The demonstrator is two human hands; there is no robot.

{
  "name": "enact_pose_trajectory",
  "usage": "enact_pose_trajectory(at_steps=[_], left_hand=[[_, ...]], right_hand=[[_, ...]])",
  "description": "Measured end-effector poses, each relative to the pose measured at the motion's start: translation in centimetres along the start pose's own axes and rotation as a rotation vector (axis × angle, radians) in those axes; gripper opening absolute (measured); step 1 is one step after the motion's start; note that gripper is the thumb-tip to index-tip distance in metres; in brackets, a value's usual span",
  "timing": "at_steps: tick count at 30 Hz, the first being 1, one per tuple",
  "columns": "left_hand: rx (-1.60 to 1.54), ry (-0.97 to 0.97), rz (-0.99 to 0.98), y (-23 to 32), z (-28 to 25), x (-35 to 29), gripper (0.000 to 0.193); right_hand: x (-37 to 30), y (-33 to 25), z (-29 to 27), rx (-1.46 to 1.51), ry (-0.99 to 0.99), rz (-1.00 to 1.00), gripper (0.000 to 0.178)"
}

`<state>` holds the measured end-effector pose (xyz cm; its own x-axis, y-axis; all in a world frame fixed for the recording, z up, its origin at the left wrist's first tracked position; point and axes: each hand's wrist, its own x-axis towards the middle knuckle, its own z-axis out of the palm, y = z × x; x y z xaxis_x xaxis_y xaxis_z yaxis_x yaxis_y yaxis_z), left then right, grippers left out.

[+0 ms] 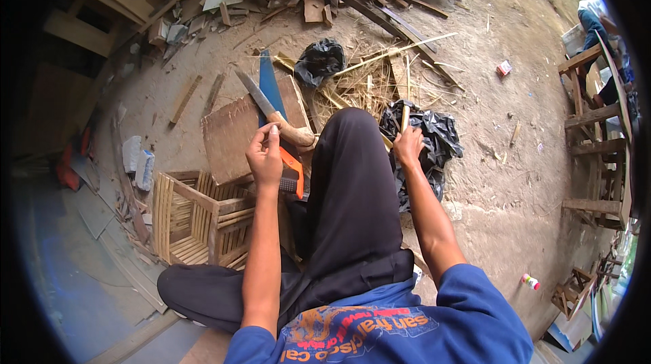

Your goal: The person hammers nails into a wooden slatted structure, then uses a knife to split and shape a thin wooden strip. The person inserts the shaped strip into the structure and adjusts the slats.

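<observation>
My left hand (263, 154) is closed in a pinch, thumb against fingers. Its fingertips overlap the wooden handle of a knife (296, 132); what they pinch, if anything, I cannot make out. Beneath the knife, a handsaw with a blue blade (272, 86) and orange grip lies across a worn wooden board (234, 135). To the right of my raised knee, my right hand (409, 146) is closed around a thin pale strip of wood or bamboo (405, 118) that points away from me. A crumpled black plastic bag (437, 139) lies under and beside that hand.
Beyond my knee are scattered shavings and strips (369, 89) and another black bag (321, 62). A slatted wooden frame (193, 211) stands at left. Scrap wood (315, 5) is heaped at the far side. On the right are a wooden rack (593, 147) and another person (597, 22).
</observation>
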<state>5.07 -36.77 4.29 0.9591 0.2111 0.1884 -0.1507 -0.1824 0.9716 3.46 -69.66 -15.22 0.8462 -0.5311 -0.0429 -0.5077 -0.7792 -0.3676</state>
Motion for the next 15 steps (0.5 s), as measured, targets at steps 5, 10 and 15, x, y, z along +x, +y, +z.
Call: enact_pose_trajectory(at_steps=[5,10,15], left_hand=[[0.324,0.035,0.128,-1.8,-0.3,4.0,0.021],[0.609,0.229,0.045,-8.5,-3.6,8.4,0.037],[0.722,0.29,0.181,-12.5,-4.4,7.9,0.037]], right_hand=[[7.3,-6.5,-1.8,0.348,0.035,-0.043,0.035],[15.0,-12.9,-3.5,0.495,-0.159,-0.234,0.034],[18.9,-13.7,-1.4,0.251,-0.361,-0.357,0.032]])
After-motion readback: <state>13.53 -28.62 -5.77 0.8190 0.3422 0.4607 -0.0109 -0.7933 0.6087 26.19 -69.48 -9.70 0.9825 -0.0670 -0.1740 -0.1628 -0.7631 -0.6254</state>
